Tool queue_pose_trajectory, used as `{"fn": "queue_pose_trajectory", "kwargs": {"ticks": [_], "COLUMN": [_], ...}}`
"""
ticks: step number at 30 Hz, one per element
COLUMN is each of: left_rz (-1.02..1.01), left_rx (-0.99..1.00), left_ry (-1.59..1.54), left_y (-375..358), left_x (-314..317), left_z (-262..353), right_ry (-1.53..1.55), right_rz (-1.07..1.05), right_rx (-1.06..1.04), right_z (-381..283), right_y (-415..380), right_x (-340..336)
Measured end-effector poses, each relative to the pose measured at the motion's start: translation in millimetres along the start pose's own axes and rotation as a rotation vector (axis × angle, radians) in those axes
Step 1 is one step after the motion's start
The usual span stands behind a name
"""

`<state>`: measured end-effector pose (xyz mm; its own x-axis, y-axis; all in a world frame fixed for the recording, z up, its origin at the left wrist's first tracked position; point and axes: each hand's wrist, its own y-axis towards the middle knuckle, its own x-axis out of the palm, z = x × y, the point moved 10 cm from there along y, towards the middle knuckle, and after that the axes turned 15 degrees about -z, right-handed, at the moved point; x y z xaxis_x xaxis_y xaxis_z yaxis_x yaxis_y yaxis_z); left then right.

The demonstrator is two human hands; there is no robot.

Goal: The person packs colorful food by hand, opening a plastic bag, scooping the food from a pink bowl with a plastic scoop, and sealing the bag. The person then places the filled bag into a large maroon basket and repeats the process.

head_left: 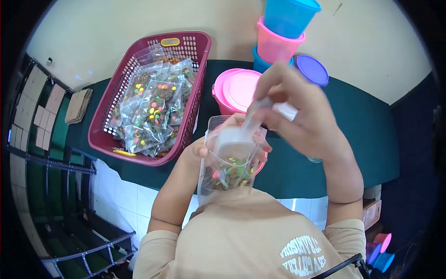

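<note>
I have the left hand [203,148] closed around a bag [230,163] of colourful pieces [232,176], before the chest at the table's [367,139] near edge. The right hand [299,104] pinches a blurred scoop [231,136] at its mouth. Leftward, I see a basket [197,114] holding filled packs [153,107].

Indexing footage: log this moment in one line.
left hand: holds part-filled clear plastic pouch | right hand: holds translucent scoop inside pouch | maroon plastic basket: filled clear pouches
</note>
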<state>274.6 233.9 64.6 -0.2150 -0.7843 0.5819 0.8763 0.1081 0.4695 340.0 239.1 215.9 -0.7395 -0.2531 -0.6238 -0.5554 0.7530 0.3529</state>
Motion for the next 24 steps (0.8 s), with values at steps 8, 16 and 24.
{"fn": "queue_pose_trajectory", "kwargs": {"ticks": [8,16,24], "left_rz": [0.073,0.782,1.277], "left_rx": [0.035,-0.328,-0.539], "left_ry": [0.027,0.789,0.717], "left_y": [6,-125,-223], "left_x": [0,-18,-73], "left_z": [-11,16,-48], "right_ry": [-0.077,-0.116,-0.180], "right_rz": [-0.099,0.212,0.140], "right_rx": [-0.036,0.405,0.668], "right_z": [3,131,206], "right_y": [-12,-99,-171], "right_x": [-9,16,114]}}
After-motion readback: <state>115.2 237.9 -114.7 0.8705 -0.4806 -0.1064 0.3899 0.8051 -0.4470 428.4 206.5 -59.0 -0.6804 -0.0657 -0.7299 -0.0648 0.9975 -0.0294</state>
